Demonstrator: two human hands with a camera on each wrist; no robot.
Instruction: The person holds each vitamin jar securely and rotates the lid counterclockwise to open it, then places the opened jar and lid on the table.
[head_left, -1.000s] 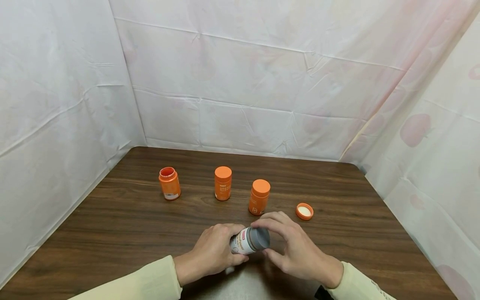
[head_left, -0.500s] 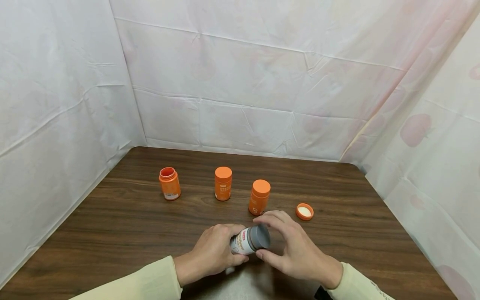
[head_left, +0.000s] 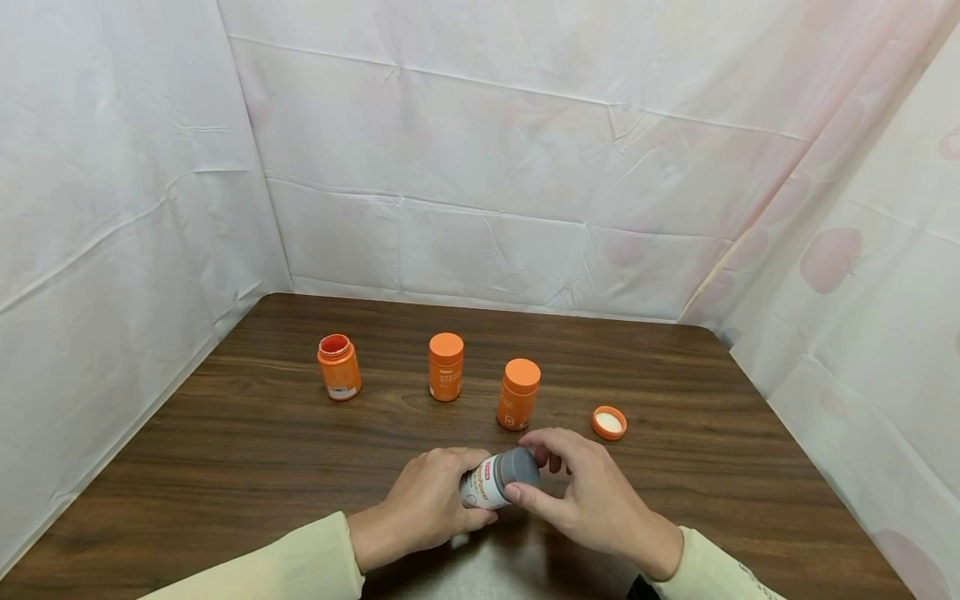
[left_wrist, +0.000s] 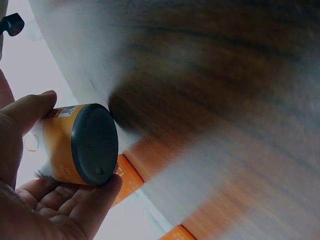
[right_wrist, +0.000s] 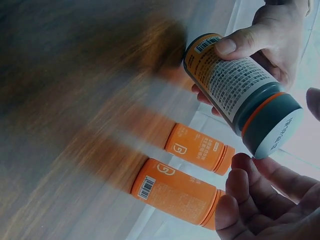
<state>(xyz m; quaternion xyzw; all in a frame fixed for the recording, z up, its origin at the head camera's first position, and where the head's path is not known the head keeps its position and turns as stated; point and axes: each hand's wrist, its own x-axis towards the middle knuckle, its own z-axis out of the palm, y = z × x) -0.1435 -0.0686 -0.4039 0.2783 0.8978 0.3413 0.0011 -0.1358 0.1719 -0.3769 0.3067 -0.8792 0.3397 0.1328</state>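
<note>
Over the near part of the brown wood-grain bench [head_left: 225, 475]: one grey cylindrical plastic bottle [head_left: 480, 487] with a white-and-orange label, tilted, capped end rightward. Held round the body by the left hand [head_left: 427, 500]. Right hand [head_left: 600, 496] curved narrowly about the round grey plastic cap [head_left: 521, 467], a fingertip at the rim; firmness of grip: cannot tell.

Likely faults: could slip off the cap, given too light a contact at the rim; could spin the whole bottle, given a weak left-hand hold; could spill any contents, given sudden release of the cap at this tilt.

Counts: hands, two. Grey bottle, one, cap on. Lidded upright orange cylindrical plastic bottles [head_left: 518, 396] [head_left: 446, 368], two. Lidless upright orange cylindrical plastic bottle [head_left: 339, 373], one, far left. Loose round orange plastic lid [head_left: 609, 423], one, pale inner face up, rightmost.
</note>
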